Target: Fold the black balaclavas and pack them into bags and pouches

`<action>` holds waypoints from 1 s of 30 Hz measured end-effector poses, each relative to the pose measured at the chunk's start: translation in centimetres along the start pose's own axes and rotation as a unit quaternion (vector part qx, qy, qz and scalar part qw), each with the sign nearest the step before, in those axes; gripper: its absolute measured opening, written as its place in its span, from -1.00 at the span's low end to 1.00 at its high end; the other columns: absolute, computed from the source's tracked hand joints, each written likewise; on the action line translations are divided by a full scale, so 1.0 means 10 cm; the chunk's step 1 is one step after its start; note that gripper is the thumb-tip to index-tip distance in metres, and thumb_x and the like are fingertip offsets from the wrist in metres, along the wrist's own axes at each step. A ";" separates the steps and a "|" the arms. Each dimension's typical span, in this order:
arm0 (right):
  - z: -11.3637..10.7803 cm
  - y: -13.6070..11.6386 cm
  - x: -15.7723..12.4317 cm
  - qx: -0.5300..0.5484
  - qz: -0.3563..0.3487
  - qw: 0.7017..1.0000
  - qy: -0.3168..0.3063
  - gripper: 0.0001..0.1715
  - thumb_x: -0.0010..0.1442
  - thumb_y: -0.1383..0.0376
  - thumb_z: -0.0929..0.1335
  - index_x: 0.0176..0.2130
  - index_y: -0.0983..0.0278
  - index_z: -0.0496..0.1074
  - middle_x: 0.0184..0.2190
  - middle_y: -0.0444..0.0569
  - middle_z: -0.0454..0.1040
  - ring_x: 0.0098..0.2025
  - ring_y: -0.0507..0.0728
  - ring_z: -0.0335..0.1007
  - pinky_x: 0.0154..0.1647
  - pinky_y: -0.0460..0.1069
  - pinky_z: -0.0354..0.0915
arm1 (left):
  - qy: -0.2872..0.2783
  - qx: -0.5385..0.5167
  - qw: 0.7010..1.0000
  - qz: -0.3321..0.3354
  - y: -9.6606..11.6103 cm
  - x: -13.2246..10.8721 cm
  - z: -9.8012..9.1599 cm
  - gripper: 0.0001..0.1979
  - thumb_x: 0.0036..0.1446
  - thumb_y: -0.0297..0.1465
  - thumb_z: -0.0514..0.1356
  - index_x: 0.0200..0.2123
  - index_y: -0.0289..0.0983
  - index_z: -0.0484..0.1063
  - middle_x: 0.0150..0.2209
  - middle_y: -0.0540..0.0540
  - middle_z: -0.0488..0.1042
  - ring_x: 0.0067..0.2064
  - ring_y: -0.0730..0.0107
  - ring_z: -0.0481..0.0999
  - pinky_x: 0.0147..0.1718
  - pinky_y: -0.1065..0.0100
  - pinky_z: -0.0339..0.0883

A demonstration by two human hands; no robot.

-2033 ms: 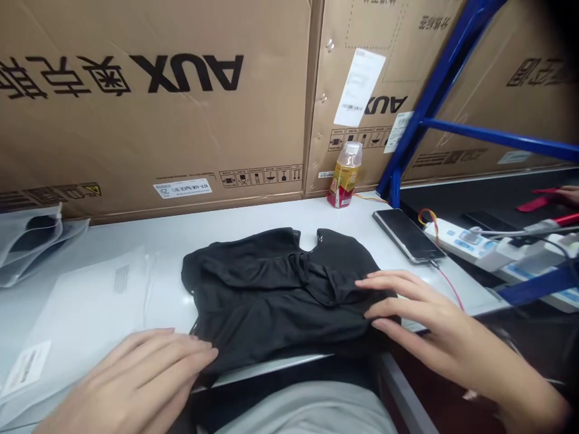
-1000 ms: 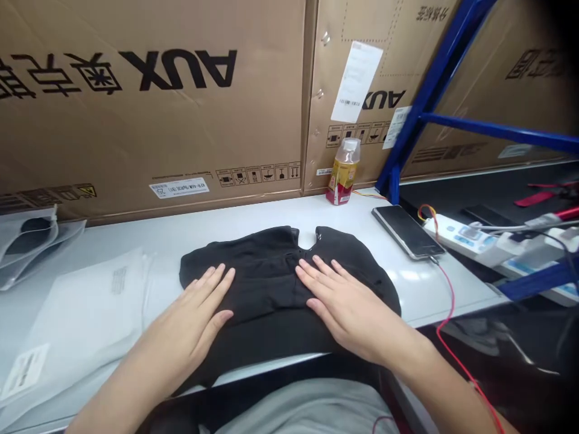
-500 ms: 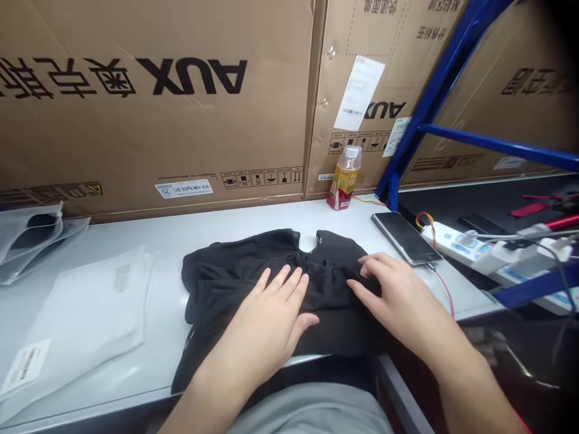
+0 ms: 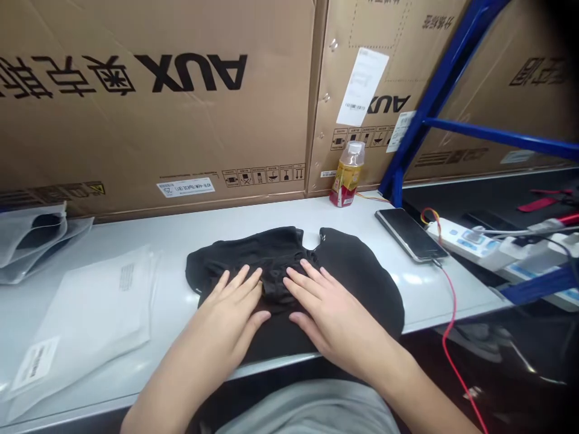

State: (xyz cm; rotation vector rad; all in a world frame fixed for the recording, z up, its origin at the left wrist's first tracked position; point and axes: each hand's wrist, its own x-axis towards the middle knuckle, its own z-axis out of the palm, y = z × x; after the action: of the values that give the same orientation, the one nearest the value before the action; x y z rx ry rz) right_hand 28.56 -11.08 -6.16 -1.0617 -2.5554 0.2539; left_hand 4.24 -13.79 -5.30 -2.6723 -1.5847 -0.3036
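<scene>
A black cloth garment lies partly folded on the white table, with a notch-like gap at its far edge. My left hand rests flat on its left part, fingers outstretched. Just right of it, my right hand presses flat on the bunched middle, its fingers spread too. Both hands have their palms down on the fabric, thumbs pointing towards each other. What kind of garment it is cannot be made out.
Left on the table lie a frosted zip bag and another bag with something dark inside. A drink bottle stands behind. A phone with a red cable lies right, near power strips and a blue frame. Large cartons wall the back.
My right hand has moved left from the garment's right end to its middle. My left hand has shifted left. The garment's right and near parts are now folded in.
</scene>
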 end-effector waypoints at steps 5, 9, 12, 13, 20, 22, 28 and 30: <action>-0.09 0.00 0.00 -0.019 -0.009 1.000 0.001 -0.42 0.53 0.25 0.20 0.45 0.25 0.21 0.48 0.00 0.18 0.54 0.37 -0.03 0.48 0.39 0.09 | 0.081 -0.009 0.997 0.009 0.05 0.00 -0.09 -0.42 0.51 -0.20 0.01 0.49 -0.24 0.08 0.44 -0.15 0.27 0.45 0.11 0.26 0.39 -0.09 0.23; -0.09 -0.05 0.07 0.002 -0.030 1.000 -0.002 -0.43 0.54 0.24 0.18 0.44 0.24 0.23 0.47 -0.04 0.20 0.53 0.32 -0.02 0.50 0.35 0.08 | 0.068 0.000 0.997 0.033 0.12 0.09 -0.03 -0.47 0.52 -0.29 -0.03 0.47 -0.24 0.15 0.44 -0.14 0.27 0.46 0.11 0.24 0.39 -0.11 0.23; -0.06 -0.04 0.05 0.009 0.007 1.000 0.001 -0.53 0.54 0.20 0.20 0.29 0.21 0.45 0.38 -0.06 0.37 0.49 0.34 0.10 0.48 0.36 0.10 | 0.061 0.015 0.998 -0.002 0.03 0.08 0.10 -0.47 0.52 -0.24 -0.04 0.44 -0.29 0.21 0.42 -0.21 0.28 0.44 0.05 0.29 0.35 -0.12 0.28; -0.06 -0.03 0.04 0.013 0.018 1.000 0.006 -0.56 0.54 0.20 0.21 0.23 0.20 0.50 0.35 -0.06 0.41 0.49 0.34 0.12 0.48 0.37 0.09 | 0.060 0.017 0.998 -0.010 0.00 0.06 0.14 -0.46 0.52 -0.22 -0.03 0.44 -0.30 0.21 0.42 -0.22 0.29 0.43 0.04 0.29 0.35 -0.12 0.29; -0.21 0.04 0.01 0.036 0.121 0.981 0.151 -0.65 0.50 0.18 0.25 0.11 0.21 0.52 0.13 0.07 0.57 0.18 0.30 0.46 0.18 0.22 0.39 | 0.071 0.007 0.997 0.012 0.10 0.07 0.07 -0.40 0.51 -0.23 0.02 0.51 -0.22 0.03 0.45 -0.14 0.26 0.48 0.07 0.20 0.41 -0.16 0.16; -0.19 0.07 0.03 -0.013 0.207 0.965 0.162 -0.63 0.48 0.05 0.28 -0.09 0.24 0.54 -0.10 0.11 0.58 -0.04 0.32 0.50 -0.01 0.23 0.42 | 0.095 0.000 0.995 0.004 0.15 0.09 0.03 -0.36 0.51 -0.24 0.03 0.53 -0.24 -0.05 0.45 -0.16 0.25 0.47 0.12 0.23 0.42 -0.11 0.15; -0.05 0.02 0.19 -0.034 0.246 0.964 0.096 -0.67 0.42 0.05 0.34 -0.31 0.19 0.38 -0.29 0.01 0.47 -0.25 0.25 0.45 -0.24 0.11 0.34 | 0.082 0.002 0.996 0.023 0.14 0.06 -0.01 -0.49 0.50 -0.25 0.05 0.44 -0.13 0.20 0.43 -0.09 0.29 0.47 0.05 0.23 0.41 -0.21 0.14; -0.10 -0.01 0.24 0.016 0.244 0.964 0.100 -0.81 0.38 0.18 0.36 -0.28 0.18 0.32 -0.33 -0.08 0.47 -0.34 0.17 0.44 -0.34 0.04 0.28 | 0.081 0.000 0.996 0.020 0.10 0.03 -0.04 -0.51 0.49 -0.24 0.06 0.42 -0.14 0.25 0.42 -0.10 0.32 0.46 0.02 0.24 0.40 -0.25 0.13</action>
State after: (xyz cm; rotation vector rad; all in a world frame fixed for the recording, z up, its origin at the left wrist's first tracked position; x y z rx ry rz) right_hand 27.31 -9.40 -4.55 -1.6056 -2.0734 0.2917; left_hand 5.21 -14.11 -4.81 -2.5996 -1.4819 -0.5044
